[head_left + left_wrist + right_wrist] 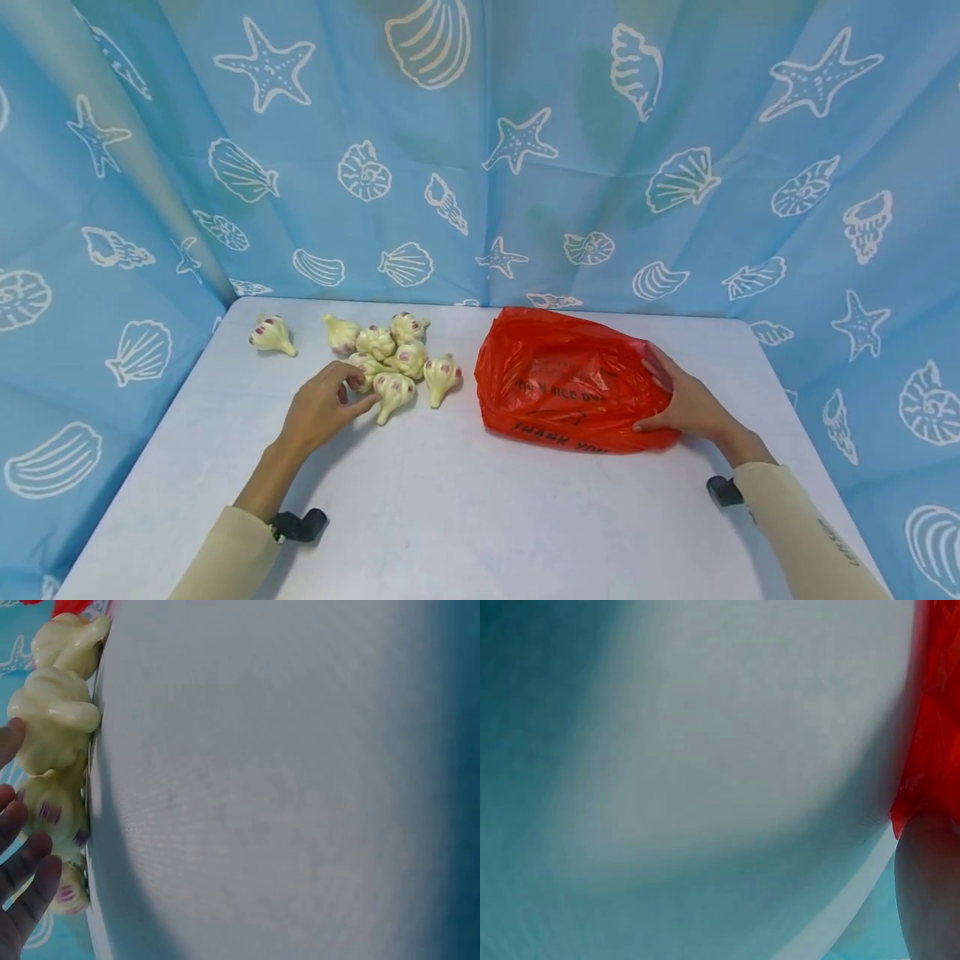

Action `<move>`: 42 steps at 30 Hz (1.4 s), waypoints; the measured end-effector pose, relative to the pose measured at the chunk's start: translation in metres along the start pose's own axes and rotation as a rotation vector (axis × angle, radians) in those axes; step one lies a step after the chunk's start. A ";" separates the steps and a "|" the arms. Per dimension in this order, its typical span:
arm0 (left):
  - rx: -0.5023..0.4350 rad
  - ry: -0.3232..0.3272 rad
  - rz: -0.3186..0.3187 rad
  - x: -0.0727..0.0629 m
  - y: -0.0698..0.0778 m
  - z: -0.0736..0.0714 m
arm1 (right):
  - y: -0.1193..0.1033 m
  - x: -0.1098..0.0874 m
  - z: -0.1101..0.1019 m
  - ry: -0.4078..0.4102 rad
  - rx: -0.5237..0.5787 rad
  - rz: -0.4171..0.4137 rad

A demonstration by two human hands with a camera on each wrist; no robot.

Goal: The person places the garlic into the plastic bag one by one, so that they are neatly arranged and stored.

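Note:
Several cream garlic bulbs with purple marks lie in a cluster left of the table's middle. My left hand (321,407) reaches to the cluster's near left side, its fingers bent and apart beside one garlic bulb (366,368). In the left wrist view, the fingers (34,889) overlap the bulbs; whether they touch cannot be told. Another garlic bulb (393,393) lies just beyond the thumb. A crumpled red plastic bag (562,383) with dark print lies to the right. My right hand (693,408) holds its right end between thumb and fingers. The bag's inside is hidden.
One garlic bulb (273,335) lies apart at the table's far left corner. The white table (480,525) ends at a blue curtain (480,150) with white shells and starfish, which stands behind it and along both sides.

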State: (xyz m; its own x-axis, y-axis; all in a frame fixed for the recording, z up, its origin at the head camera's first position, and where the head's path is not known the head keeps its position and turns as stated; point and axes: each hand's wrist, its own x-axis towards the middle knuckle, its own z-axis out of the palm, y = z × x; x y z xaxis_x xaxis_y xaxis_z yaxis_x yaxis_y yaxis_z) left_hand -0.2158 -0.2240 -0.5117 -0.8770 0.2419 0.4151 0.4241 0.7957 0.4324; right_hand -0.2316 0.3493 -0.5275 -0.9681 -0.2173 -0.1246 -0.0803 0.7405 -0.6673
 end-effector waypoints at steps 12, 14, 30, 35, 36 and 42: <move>0.005 -0.067 -0.082 -0.002 -0.002 0.001 | -0.001 0.003 -0.002 -0.011 -0.030 -0.020; 0.010 -0.066 -0.064 -0.002 -0.001 0.000 | -0.001 0.003 -0.002 -0.013 -0.047 -0.002; 0.001 -0.028 0.014 -0.004 0.002 -0.001 | -0.007 0.006 -0.008 -0.036 -0.086 0.015; 0.007 -0.026 0.008 -0.004 0.002 -0.002 | -0.014 0.002 -0.014 0.003 -0.117 0.004; 0.006 -0.025 0.004 -0.004 0.002 -0.002 | -0.016 0.001 -0.015 0.025 -0.119 0.003; -0.009 0.000 0.024 -0.004 0.004 -0.001 | -0.024 -0.012 -0.021 0.162 -0.090 0.003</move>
State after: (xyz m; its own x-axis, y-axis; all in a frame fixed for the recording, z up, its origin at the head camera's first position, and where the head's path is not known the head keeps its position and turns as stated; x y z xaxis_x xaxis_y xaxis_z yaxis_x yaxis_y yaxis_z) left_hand -0.2099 -0.2224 -0.5105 -0.8667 0.2610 0.4252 0.4469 0.7849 0.4292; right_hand -0.2226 0.3478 -0.4945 -0.9934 -0.1151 -0.0018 -0.0912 0.7965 -0.5978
